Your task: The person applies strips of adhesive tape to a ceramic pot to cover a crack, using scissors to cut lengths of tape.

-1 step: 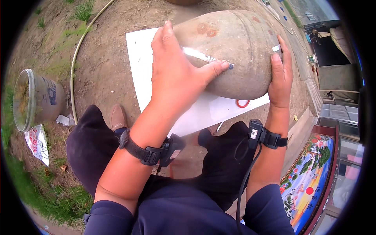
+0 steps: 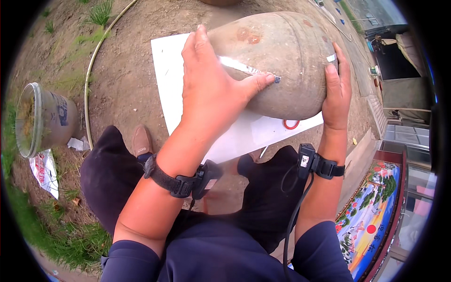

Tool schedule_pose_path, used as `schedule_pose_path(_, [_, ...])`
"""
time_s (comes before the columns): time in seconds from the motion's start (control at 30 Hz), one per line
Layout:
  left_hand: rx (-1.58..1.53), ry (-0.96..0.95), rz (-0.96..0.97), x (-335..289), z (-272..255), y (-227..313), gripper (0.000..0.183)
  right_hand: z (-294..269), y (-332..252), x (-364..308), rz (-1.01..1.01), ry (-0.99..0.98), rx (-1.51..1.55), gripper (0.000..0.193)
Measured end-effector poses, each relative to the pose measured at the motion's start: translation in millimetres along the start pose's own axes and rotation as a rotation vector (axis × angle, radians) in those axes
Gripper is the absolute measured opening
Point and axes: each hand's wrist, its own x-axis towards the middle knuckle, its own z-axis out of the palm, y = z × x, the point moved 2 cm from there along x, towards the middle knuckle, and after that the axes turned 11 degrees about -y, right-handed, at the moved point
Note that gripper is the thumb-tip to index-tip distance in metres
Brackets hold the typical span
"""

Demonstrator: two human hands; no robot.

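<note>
A large grey-brown clay jar point(image 2: 282, 56) lies on its side on a white board point(image 2: 174, 80). A shiny silver strip point(image 2: 237, 64) runs along its near left side and ends in a small dark tip. My left hand point(image 2: 211, 84) grips the jar's left end, thumb pressed on the strip near that tip and fingers pointing away. On the other end, my right hand point(image 2: 337, 89) is curved round the jar, with a bright silver bit point(image 2: 331, 58) beside its fingers. Below the jar, a red ring point(image 2: 291, 124) lies at the board's edge. Both palms' undersides are hidden.
To the left a clear plastic bucket point(image 2: 56, 117) stands tilted in view near a crumpled white-and-red bag point(image 2: 44, 174). A pale hose point(image 2: 96, 51) crosses the bare soil. At right, a colourful painted panel point(image 2: 371, 211) borders a building. My knees flank the board's near edge.
</note>
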Motion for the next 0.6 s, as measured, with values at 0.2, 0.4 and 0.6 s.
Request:
schedule_pose_path(0.2, [0.023, -0.005, -0.003, 1.1, 2.0, 2.5, 0.125, 4.5, -21.1, 2.4, 0.034, 0.014, -0.045, 0.055])
schedule_pose_path(0.4, [0.055, -0.025, 0.005, 4.1, 1.4, 3.7, 0.125, 1.0, -3.1, -1.6, -0.001, 0.022, -0.04, 0.053])
schedule_pose_path(0.6, [0.094, -0.031, -0.023, 4.4, 2.0, 9.1, 0.124, 2.2, 3.1, 2.8, -0.021, 0.028, -0.033, 0.055])
